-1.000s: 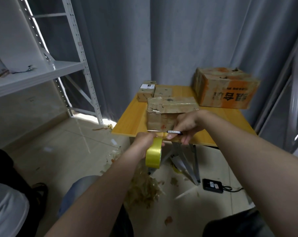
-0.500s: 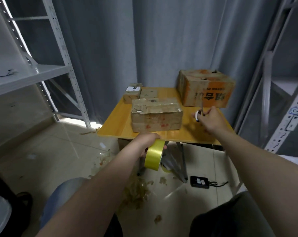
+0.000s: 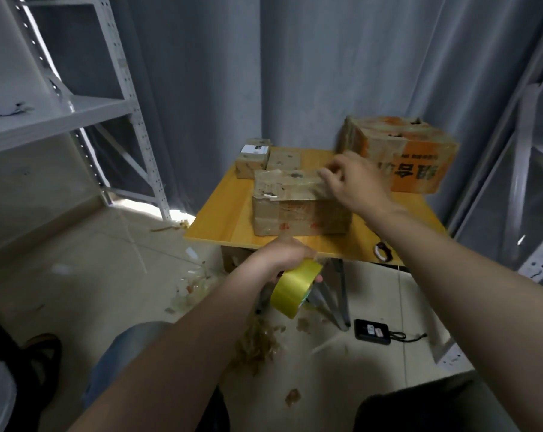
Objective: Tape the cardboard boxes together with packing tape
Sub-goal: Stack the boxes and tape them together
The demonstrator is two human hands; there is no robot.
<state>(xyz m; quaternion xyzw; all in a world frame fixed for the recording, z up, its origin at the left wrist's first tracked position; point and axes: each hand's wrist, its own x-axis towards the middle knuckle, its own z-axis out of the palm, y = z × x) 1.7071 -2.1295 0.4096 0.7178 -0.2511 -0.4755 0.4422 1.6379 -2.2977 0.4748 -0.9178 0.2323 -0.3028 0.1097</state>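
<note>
A brown cardboard box (image 3: 298,210) wrapped in clear tape stands at the middle of the yellow table (image 3: 220,219). Behind it sit two small boxes (image 3: 253,160), and a large orange-printed box (image 3: 413,157) stands at the back right. My left hand (image 3: 282,257) grips a yellow tape roll (image 3: 295,288) just below the table's front edge. My right hand (image 3: 354,182) reaches over the brown box's top right corner with fingers loosely spread on it, blurred by motion. Scissors (image 3: 383,251) lie on the table's front right.
A white metal shelf (image 3: 61,116) stands to the left and another rack (image 3: 525,151) to the right. Grey curtains hang behind the table. On the floor lie tape scraps (image 3: 254,341) and a black device with a cord (image 3: 373,331).
My right hand has left the scissors on the table's front right and moved left onto the top of the brown box. My left hand keeps the tape roll near the table edge.
</note>
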